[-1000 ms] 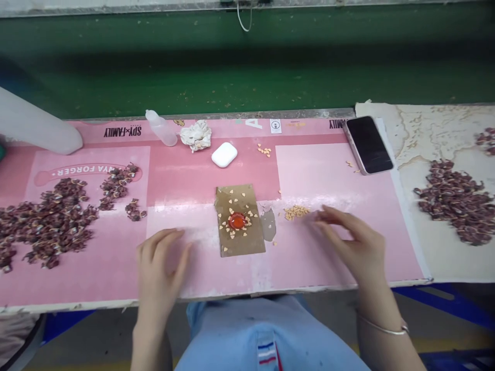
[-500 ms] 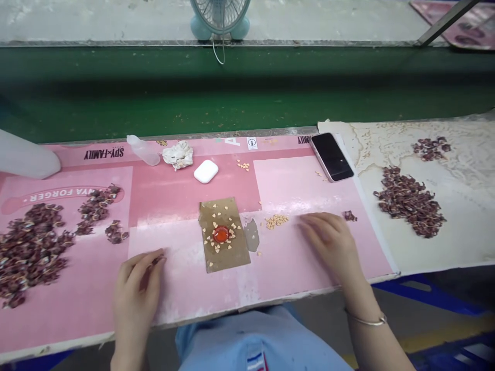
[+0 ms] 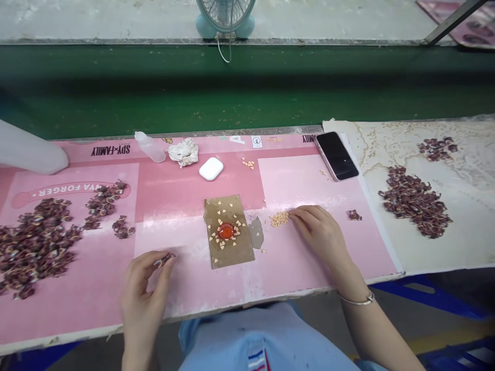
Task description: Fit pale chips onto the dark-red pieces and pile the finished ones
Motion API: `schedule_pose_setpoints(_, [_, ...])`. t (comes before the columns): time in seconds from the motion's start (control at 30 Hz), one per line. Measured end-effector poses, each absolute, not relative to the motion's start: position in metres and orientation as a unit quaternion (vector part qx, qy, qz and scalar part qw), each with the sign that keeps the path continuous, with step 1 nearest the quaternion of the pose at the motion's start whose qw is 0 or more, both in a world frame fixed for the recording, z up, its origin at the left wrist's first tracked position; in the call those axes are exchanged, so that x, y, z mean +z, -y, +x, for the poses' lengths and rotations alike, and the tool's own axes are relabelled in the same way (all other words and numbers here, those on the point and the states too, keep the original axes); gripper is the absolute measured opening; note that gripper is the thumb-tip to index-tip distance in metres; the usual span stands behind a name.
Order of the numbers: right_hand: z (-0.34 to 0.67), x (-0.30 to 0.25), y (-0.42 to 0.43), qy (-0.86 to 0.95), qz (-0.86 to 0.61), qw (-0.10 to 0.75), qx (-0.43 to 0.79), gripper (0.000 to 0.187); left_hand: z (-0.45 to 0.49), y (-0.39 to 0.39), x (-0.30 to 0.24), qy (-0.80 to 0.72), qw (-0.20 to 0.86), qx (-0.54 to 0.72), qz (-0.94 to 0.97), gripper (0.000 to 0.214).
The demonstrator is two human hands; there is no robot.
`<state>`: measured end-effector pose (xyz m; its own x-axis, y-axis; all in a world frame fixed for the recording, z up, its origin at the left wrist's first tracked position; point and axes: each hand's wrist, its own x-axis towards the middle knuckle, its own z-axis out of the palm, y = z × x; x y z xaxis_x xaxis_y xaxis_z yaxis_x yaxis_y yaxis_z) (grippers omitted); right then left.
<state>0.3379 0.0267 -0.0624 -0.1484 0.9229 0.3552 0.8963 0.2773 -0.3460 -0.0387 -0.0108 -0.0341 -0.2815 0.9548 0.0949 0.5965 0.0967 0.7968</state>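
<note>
Small dark-red piece [image 3: 165, 259] pinched between left hand's [image 3: 137, 292] thumb and fingertips, above pink mat [image 3: 193, 299], left of brown card [image 3: 232, 256]. Red disc [image 3: 226, 231] on card, tan bits scattered around it. Right hand's [image 3: 325, 238] fingertips touching right edge of tan pile [image 3: 278, 219]; whether pinching any, cannot tell. Phone [image 3: 338, 157] beyond.

Two hands [image 3: 141, 291], one orange disc [image 3: 226, 231], one brown card [image 3: 232, 259] — one phone [image 3: 337, 156], one bracelet [image 3: 358, 302], one fan [image 3: 225, 14]

small dark maroon piece [image 3: 165, 259] pinched between the left hand's [image 3: 145, 288] fingertips, loose heap of tiny tan pieces [image 3: 278, 219] spread low on the pink mat [image 3: 301, 180]
</note>
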Motion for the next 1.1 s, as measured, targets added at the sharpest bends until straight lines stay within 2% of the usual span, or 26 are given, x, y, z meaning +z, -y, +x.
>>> schedule_pose_setpoints(0.13, [0.337,-0.064,-0.028,0.753,-0.614,0.235,0.036,0.020,-0.031,0.011,-0.029,-0.655,0.227,0.373,0.617,0.008])
schedule_pose_setpoints(0.5, [0.353,-0.063,-0.016,0.747,-0.631,0.199,0.065,0.026,-0.027,0.015,-0.028,-0.633,0.256,0.370,0.630,0.010])
schedule_pose_setpoints(0.57, [0.347,-0.056,-0.015,0.744,-0.624,0.224,0.084,0.024,-0.023,0.015,-0.025,-0.634,0.274,0.378,0.616,0.008])
schedule_pose_setpoints(0.67, [0.315,-0.033,-0.011,0.737,-0.577,0.328,0.128,0.019,-0.010,0.013,-0.019,-0.615,0.333,0.395,0.596,0.011])
schedule_pose_setpoints(0.77, [0.264,-0.009,-0.006,0.754,-0.462,0.410,0.224,0.028,0.009,0.011,-0.010,-0.567,0.430,0.381,0.591,0.018])
schedule_pose_setpoints(0.9, [0.214,0.002,-0.008,0.772,-0.346,0.460,0.270,0.030,0.025,0.007,0.001,-0.505,0.560,0.342,0.561,0.025])
schedule_pose_setpoints(1.1, [0.198,-0.008,-0.012,0.759,-0.337,0.488,0.269,0.028,0.024,0.006,-0.001,-0.508,0.639,0.364,0.448,0.034])
